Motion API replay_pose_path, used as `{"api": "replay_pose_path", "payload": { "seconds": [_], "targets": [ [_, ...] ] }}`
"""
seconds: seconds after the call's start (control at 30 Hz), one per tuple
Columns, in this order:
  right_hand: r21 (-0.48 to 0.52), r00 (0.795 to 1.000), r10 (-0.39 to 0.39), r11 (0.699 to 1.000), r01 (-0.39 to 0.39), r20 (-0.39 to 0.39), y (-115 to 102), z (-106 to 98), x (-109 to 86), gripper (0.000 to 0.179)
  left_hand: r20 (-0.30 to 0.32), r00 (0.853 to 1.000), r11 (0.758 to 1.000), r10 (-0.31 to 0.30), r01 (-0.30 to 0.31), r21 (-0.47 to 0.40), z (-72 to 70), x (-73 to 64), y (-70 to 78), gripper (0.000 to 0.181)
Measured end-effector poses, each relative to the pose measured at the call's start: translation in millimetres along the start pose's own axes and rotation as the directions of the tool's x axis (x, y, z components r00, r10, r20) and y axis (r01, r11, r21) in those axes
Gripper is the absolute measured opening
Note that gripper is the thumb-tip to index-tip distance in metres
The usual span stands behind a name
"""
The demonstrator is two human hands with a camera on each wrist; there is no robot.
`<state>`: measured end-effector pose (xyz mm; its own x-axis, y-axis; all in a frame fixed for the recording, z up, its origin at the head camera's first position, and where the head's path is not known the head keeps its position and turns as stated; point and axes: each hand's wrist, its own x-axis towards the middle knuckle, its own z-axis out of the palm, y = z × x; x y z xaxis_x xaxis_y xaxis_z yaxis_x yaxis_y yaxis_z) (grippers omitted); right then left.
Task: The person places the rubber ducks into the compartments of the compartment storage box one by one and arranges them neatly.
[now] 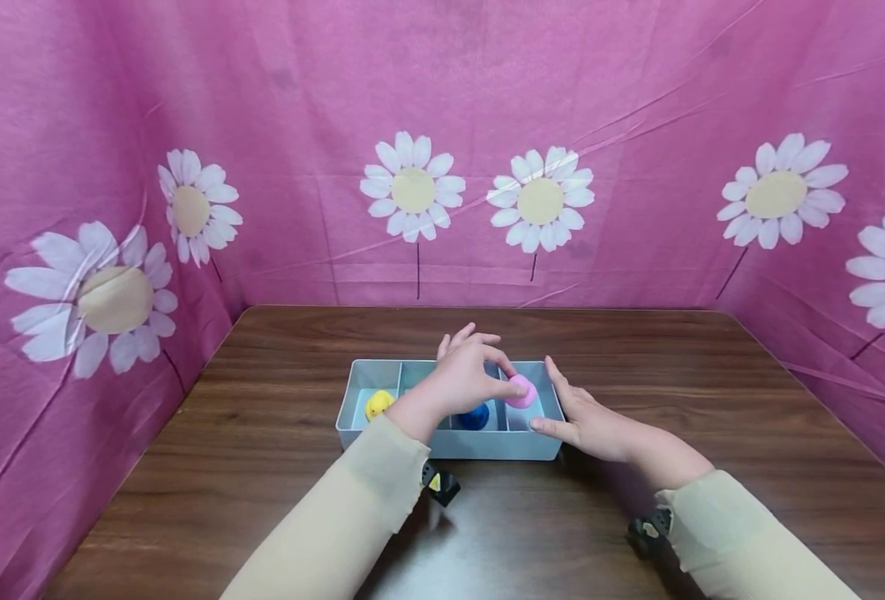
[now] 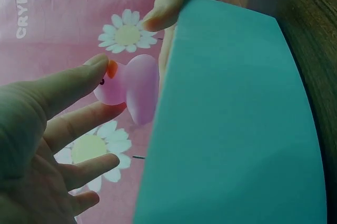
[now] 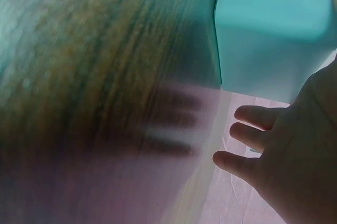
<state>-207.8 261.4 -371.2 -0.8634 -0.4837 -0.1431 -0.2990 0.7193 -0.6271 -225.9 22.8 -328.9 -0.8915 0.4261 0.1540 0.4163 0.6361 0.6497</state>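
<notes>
Between thumb and index finger my left hand [image 1: 453, 379] pinches a small pink rubber duck [image 1: 522, 392] over the rightmost compartment of a light blue divided box [image 1: 491, 447]. In the left wrist view the duck [image 2: 141, 89] shows an orange beak and a dark eye, its head by the thumb; the other fingers are spread. My right hand [image 1: 592, 423] rests at the box's right end with fingers extended, thumb at the near rim. A yellow duck [image 1: 378, 405] sits in the leftmost compartment. Right of the middle is a blue object [image 1: 475, 417], partly hidden by my left hand.
The box stands on a brown wood-grain table [image 1: 277, 433]. Behind and beside the table hangs a pink cloth [image 1: 480, 92] printed with white daisies. Black wrist devices [image 1: 441, 485] are strapped at both sleeves.
</notes>
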Motion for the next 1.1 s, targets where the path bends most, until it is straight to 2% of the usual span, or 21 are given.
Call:
{"api": "replay_pose_path", "payload": {
  "seconds": [0.23,0.53,0.77,1.1],
  "targets": [
    [0.002,1.0,-0.008,1.0,0.008,0.004,1,1,0.8,0.099,0.006,1.0,0.999,-0.029,0.029,0.02,8.7,3.0,-0.1,0.016],
    [0.008,1.0,-0.012,1.0,0.012,0.016,1,1,1.2,0.099,-0.011,0.998,0.996,-0.065,0.066,0.055,28.5,6.5,-0.3,0.014],
    [-0.011,1.0,-0.021,1.0,0.021,0.001,1,0,0.4,0.099,-0.031,0.997,0.989,-0.07,0.073,0.127,42.1,10.9,-0.7,0.015],
    [0.002,1.0,-0.019,1.0,0.019,0.009,0,-1,1.6,0.098,-0.044,0.996,0.97,-0.076,0.084,0.227,49.8,12.1,-2.2,0.014]
  ]
}}
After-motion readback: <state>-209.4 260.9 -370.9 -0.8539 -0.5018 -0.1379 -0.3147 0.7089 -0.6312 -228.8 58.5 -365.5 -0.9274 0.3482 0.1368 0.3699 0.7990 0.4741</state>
